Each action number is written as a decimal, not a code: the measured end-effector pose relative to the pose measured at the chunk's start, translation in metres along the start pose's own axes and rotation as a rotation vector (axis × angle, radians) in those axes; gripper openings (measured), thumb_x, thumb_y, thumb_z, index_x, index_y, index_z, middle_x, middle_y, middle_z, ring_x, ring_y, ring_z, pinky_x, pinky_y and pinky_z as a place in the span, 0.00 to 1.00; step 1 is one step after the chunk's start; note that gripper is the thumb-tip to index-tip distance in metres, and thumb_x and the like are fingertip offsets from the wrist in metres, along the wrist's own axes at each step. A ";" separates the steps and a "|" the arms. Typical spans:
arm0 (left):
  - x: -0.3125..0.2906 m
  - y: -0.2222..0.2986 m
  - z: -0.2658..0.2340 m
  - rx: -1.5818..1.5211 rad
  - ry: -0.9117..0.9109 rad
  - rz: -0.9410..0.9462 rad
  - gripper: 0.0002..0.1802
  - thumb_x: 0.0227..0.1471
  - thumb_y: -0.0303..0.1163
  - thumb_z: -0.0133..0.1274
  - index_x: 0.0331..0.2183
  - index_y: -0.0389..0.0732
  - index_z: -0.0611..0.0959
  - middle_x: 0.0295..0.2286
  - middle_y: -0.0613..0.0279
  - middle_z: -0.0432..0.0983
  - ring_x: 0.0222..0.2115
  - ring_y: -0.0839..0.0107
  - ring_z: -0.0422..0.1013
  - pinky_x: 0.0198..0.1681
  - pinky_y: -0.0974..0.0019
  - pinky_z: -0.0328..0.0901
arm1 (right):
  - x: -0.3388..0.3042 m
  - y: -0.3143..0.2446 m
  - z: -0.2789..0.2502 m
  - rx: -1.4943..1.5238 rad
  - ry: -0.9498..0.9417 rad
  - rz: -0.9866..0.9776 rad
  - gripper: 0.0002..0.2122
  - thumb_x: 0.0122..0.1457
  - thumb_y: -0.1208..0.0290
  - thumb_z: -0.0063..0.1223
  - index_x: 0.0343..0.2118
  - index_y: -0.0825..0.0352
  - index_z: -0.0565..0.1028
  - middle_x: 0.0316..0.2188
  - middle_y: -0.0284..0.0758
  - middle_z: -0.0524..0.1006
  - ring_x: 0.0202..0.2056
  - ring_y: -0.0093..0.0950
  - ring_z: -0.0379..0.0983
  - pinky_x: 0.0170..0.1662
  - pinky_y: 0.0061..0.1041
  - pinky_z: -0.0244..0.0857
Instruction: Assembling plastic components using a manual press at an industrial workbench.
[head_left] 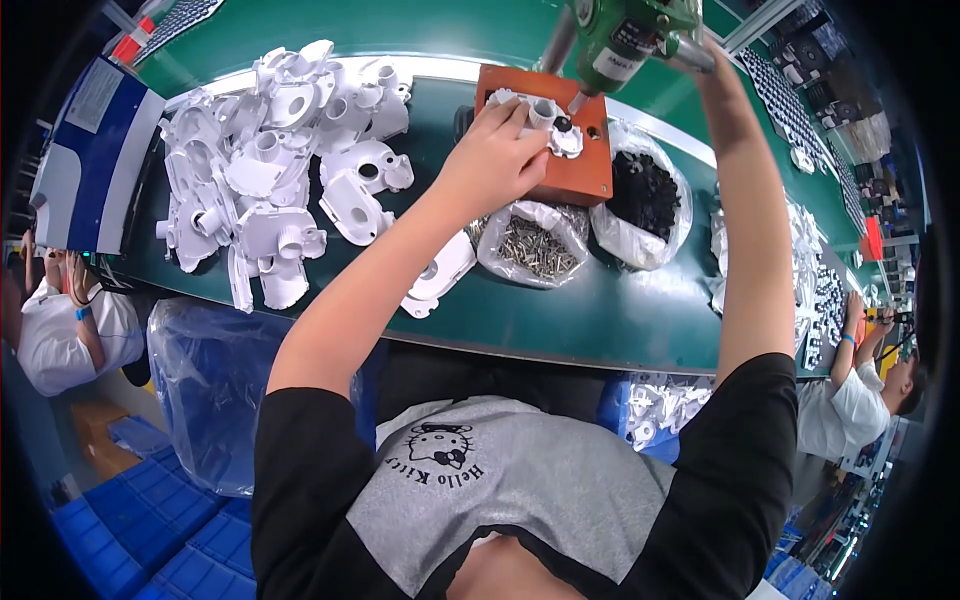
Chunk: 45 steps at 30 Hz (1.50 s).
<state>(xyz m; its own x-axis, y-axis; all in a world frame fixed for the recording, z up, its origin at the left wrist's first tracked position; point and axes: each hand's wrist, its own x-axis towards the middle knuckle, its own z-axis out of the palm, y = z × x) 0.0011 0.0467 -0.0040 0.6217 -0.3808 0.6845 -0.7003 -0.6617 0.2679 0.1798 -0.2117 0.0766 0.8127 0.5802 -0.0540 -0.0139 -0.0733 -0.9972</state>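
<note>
My left hand (497, 150) holds a white plastic housing (541, 112) down in an orange block fixture (575, 182), its fingers and thumb pressed on the part's left side. A black round piece (563, 124) sits on the housing. Just above stands a green press-like machine (630, 45), whose metal tip (578, 102) points down beside the black piece. My right arm (745, 180) reaches up to the machine's metal handle (690, 52). The fingers of my right hand are hidden there.
White housings (270, 170) are heaped on the green bench (500, 325) at left. Near the fixture lie a bag of screws (540, 245) and a bag of black parts (645, 200). A blue-white machine (95, 160) stands far left. Other people (80, 330) work at both sides.
</note>
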 end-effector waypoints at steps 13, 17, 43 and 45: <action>0.018 0.019 0.012 -0.051 -0.011 0.108 0.13 0.45 0.32 0.52 0.34 0.37 0.78 0.41 0.38 0.71 0.47 0.46 0.65 0.55 0.47 0.57 | -0.163 -0.103 -0.062 -0.950 0.928 -0.866 0.13 0.58 0.57 0.48 0.30 0.64 0.73 0.26 0.38 0.73 0.27 0.30 0.70 0.35 0.24 0.68; 0.012 0.012 0.009 0.008 -0.054 0.077 0.13 0.46 0.31 0.54 0.37 0.39 0.79 0.44 0.42 0.70 0.50 0.47 0.63 0.55 0.48 0.57 | -0.272 -0.070 0.154 -0.816 1.057 -0.556 0.11 0.56 0.64 0.47 0.21 0.64 0.71 0.22 0.34 0.73 0.25 0.32 0.70 0.38 0.30 0.66; 0.098 0.003 0.014 0.164 -0.547 0.042 0.34 0.43 0.45 0.54 0.51 0.43 0.65 0.41 0.46 0.73 0.44 0.48 0.69 0.47 0.50 0.63 | -0.042 -0.123 0.016 -0.234 0.678 -0.868 0.15 0.58 0.55 0.49 0.40 0.61 0.73 0.30 0.27 0.72 0.31 0.21 0.65 0.36 0.25 0.61; 0.099 0.000 -0.003 0.169 -0.500 -0.017 0.35 0.42 0.49 0.55 0.51 0.45 0.67 0.40 0.44 0.72 0.43 0.47 0.69 0.45 0.51 0.66 | -0.061 -0.060 0.006 -0.092 0.549 -0.651 0.13 0.57 0.59 0.49 0.40 0.62 0.73 0.30 0.25 0.70 0.30 0.19 0.64 0.33 0.23 0.60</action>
<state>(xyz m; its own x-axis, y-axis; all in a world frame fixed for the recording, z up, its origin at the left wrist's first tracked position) 0.0619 0.0112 0.0661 0.7530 -0.6032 0.2630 -0.6477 -0.7498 0.1350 0.1270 -0.2378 0.1391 0.8097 0.0562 0.5842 0.5814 0.0587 -0.8115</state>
